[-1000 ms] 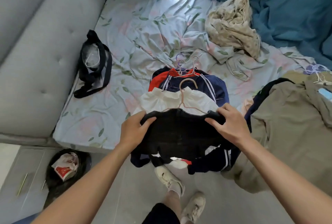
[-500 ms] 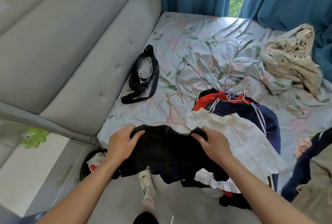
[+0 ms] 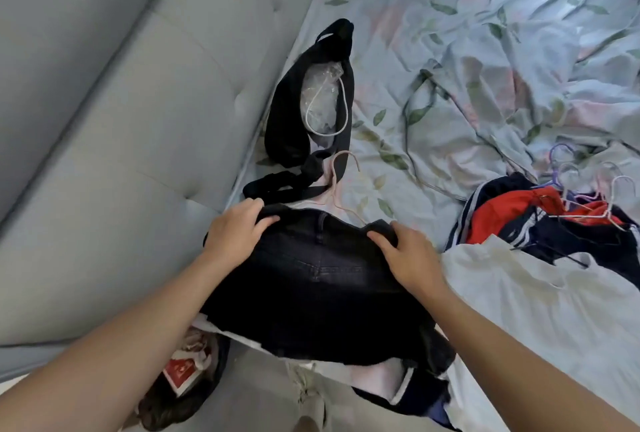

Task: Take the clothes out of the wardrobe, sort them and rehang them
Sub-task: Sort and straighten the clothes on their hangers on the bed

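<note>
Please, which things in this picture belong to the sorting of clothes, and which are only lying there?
Belong to the job:
black garment, gripped by left hand and right hand
pink hanger
white garment
navy and red clothes
purple and white hangers

Just lying about:
black bag
floral bedsheet
grey headboard

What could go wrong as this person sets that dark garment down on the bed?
The pink hanger lies against the black bag, so its hook might snag a strap. The dark garment, held by the left hand and right hand, overhangs the bed's edge and could slip to the floor.
</note>
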Available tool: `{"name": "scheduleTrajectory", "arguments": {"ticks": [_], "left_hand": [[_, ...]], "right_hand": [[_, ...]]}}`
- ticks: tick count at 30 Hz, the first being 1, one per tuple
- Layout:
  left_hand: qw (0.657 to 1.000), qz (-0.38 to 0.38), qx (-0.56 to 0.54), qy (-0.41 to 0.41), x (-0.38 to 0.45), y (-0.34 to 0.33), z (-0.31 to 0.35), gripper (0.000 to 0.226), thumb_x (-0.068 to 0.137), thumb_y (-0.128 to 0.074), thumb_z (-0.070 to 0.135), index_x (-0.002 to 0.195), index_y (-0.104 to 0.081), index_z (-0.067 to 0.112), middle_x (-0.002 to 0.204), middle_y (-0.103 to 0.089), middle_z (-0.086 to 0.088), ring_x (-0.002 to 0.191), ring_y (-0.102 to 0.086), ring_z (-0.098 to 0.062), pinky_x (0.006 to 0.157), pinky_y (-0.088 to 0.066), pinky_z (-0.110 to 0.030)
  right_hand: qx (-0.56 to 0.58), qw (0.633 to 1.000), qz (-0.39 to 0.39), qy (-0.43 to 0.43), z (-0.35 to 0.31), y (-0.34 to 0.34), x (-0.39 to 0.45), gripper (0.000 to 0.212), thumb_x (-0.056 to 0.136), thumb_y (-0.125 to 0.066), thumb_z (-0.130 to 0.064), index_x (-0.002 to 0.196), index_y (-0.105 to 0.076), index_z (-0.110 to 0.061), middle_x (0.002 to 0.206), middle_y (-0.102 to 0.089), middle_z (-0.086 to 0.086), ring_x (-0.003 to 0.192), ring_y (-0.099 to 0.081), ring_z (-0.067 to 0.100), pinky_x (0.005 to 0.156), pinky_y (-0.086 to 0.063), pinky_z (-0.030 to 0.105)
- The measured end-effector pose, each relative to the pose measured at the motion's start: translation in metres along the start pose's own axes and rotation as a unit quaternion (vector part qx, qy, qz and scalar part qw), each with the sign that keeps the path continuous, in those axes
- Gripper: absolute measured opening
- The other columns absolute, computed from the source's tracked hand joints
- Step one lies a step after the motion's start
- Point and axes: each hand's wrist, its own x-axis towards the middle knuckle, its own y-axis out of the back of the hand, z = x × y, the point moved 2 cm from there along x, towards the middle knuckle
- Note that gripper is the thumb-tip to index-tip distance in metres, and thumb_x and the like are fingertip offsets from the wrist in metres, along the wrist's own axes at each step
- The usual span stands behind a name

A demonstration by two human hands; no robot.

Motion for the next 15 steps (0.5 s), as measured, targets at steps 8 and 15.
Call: {"name": "scheduleTrajectory", "arguments": {"ticks": [8, 15], "left_hand": [[0.998, -0.001, 0.067, 0.003, 0.085, -0.074, 0.008, 0.03, 0.099, -0.066, 0.027, 0.121, -0.055, 0.009, 0.119, -0.054, -0.012, 0.112, -0.054, -0.034, 0.091, -0.046, -0.049], [0.993, -0.032, 0.088, -0.068, 0.054, -0.085, 0.058, 0.054, 0.097, -0.065, 0.033, 0.145, -0.051, 0.012, 0.141, -0.048, -0.011, 0.129, -0.05, -0.032, 0.11, -0.044, -0.051]], "right_hand": [[-0.043, 0.998, 0.004, -0.04, 0.049, -0.042, 0.088, 0.029, 0.105, -0.052, -0.044, 0.105, -0.058, -0.016, 0.103, -0.061, 0.003, 0.099, -0.057, 0.029, 0.077, -0.048, 0.044], [-0.051, 0.999, -0.002, 0.004, 0.087, -0.026, 0.068, 0.042, 0.106, -0.052, -0.04, 0.142, -0.055, -0.018, 0.136, -0.058, 0.002, 0.129, -0.046, 0.025, 0.101, -0.047, 0.043]]}}
